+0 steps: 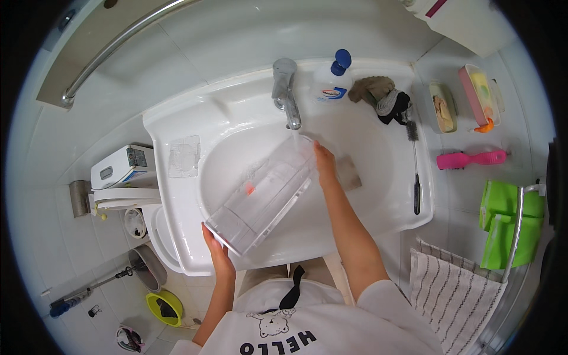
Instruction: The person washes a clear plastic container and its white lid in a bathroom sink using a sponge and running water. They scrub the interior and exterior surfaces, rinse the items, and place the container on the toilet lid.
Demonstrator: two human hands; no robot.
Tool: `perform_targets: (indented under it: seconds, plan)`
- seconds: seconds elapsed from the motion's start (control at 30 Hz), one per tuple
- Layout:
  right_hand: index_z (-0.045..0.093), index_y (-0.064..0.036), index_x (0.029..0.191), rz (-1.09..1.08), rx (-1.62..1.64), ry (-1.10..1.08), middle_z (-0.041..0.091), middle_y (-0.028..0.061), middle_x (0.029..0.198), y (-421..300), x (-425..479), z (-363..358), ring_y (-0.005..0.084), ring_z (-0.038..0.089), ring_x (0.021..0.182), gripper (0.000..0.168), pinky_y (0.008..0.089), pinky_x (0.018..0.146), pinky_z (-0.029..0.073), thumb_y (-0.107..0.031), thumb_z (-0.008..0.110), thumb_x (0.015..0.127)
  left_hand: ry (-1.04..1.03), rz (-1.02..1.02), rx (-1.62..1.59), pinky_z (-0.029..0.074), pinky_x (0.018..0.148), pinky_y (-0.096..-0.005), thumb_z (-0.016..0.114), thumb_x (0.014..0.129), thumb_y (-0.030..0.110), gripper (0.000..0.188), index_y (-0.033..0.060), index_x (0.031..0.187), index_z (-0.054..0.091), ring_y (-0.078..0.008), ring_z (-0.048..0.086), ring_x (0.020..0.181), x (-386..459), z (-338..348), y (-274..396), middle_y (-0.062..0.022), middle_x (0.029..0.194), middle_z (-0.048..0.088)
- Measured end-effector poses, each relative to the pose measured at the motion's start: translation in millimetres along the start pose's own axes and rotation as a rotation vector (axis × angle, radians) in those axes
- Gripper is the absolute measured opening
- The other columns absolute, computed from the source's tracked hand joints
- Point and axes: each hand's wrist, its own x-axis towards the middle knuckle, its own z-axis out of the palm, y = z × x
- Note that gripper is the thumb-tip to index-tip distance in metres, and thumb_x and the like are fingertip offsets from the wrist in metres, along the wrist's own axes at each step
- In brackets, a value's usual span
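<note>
A clear plastic drawer or bin point(266, 191) is held at a slant over the white washbasin point(377, 177). My left hand point(219, 255) grips its lower left end, and my right hand point(325, 162) holds its upper right end. Water runs from the chrome faucet point(288, 95) onto the upper end of the clear container. A small orange-red spot point(250, 188) shows in or through the container. Right of my right hand, a greyish flat piece point(349, 173) lies in the basin. The fingers under the container are partly hidden.
On the basin's rim are a pump bottle with a blue top point(333, 84), bunched dark cloths point(386, 100), a thin bottle brush point(416, 168) and a clear soap dish point(184, 156). A pink hairbrush point(471, 159) and green cloths point(510, 226) hang at the right.
</note>
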Motion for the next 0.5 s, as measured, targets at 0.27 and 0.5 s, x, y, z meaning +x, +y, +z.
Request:
perform_targets:
  seconds: [0.27,0.5]
  plan:
    - [0.061,-0.003,0.106,-0.328,-0.230,0.124,0.064,0.0122,0.091,-53.9,-10.1,-71.3,0.0204,0.058,0.085,0.034,0.0297,0.078,0.044,-0.031,0.056,0.088,-0.203,-0.460,-0.275,0.031,0.103,-0.0372,0.030,0.092,0.056,0.066,0.0088,0.138,0.028,-0.0229,0.036,0.125,108.3,49.1,-2.5,-0.0079,0.137,0.036]
    - [0.054,-0.005,0.121,-0.411,-0.310,0.265,0.060,0.0107,0.111,-105.1,-48.7,-114.1,0.0188,0.056,0.100,0.035,0.0282,0.085,0.043,-0.011,0.058,0.086,-0.473,-0.543,-0.387,0.030,0.103,-0.0409,0.024,0.091,0.058,0.068,0.0083,0.137,0.031,-0.0266,0.035,0.127,167.6,127.1,-42.7,-0.0098,0.139,0.035]
